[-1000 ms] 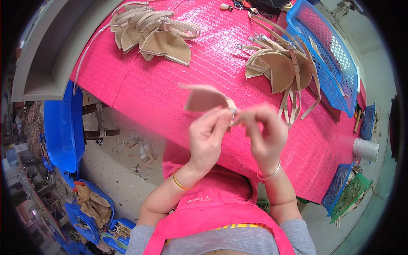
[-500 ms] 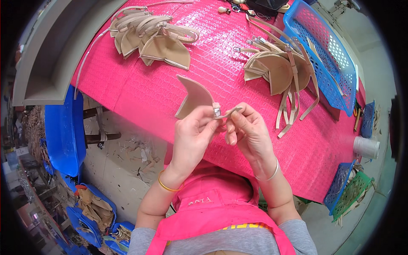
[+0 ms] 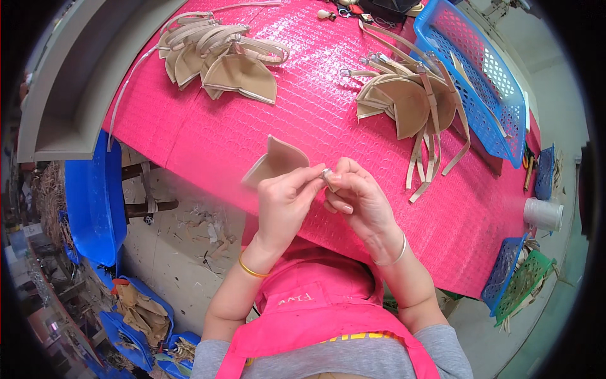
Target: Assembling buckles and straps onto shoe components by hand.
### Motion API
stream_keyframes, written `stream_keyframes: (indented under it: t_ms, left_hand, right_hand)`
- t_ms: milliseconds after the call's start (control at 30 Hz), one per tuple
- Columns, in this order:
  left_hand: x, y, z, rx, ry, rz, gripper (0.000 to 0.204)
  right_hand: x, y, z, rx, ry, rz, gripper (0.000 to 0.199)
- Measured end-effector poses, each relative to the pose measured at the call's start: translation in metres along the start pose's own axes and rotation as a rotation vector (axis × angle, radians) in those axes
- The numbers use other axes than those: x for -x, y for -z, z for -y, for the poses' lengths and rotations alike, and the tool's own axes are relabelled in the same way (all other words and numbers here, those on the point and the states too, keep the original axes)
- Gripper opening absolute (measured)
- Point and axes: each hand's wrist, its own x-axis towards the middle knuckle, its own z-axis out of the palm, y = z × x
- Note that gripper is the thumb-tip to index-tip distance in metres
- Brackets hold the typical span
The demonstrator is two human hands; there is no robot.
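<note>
Over the near edge of the pink-covered table, both my hands meet fingertip to fingertip at a small metal buckle (image 3: 327, 176) on a beige strap. My left hand (image 3: 283, 199) pinches the strap end beside the buckle. From behind it a curved beige leather shoe piece (image 3: 278, 159) sticks out, attached to that strap as far as I can see. My right hand (image 3: 361, 197) has thumb and forefinger closed on the buckle, its other fingers curled. The strap between the fingers is mostly hidden.
On the pink table (image 3: 208, 151) lie a left pile of strapped beige shoe pieces (image 3: 240, 76) and a right pile (image 3: 410, 101) with straps dangling nearer. A blue basket (image 3: 470, 82) stands far right, a white roll (image 3: 543, 215) at the right edge. Blue bins (image 3: 95, 202) are below left.
The shoe piece has tilted and dropped lower and to the left behind my left hand. My fingers have closed tighter around the buckle, which has turned. The view has shifted slightly.
</note>
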Motion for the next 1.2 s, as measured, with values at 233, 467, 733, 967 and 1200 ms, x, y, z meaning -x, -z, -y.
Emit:
stream_keyframes:
  t_ms: [233, 467, 733, 967, 1200]
  left_hand:
    - [0.001, 0.000, 0.002, -0.222, -0.300, -0.047, 0.008]
    - [-0.008, 0.013, -0.009, -0.263, -0.199, -0.053, 0.017]
    - [-0.090, 0.073, 0.004, -0.380, -0.297, -0.145, 0.009]
    - [-0.122, 0.089, 0.046, -0.791, -0.345, -0.696, 0.060]
    - [-0.065, 0.038, -0.015, -0.530, -0.602, -0.149, 0.042]
  right_hand:
    - [-0.020, -0.009, -0.005, 0.442, 0.272, -0.072, 0.010]
    - [-0.049, -0.005, 0.014, 0.548, 0.380, 0.015, 0.013]
    - [-0.037, -0.021, 0.025, 0.758, 0.502, -0.037, 0.017]
    - [-0.013, 0.047, 0.073, 1.404, 1.162, -0.832, 0.017]
    - [0.002, 0.049, 0.101, 1.328, 0.837, -0.720, 0.015]
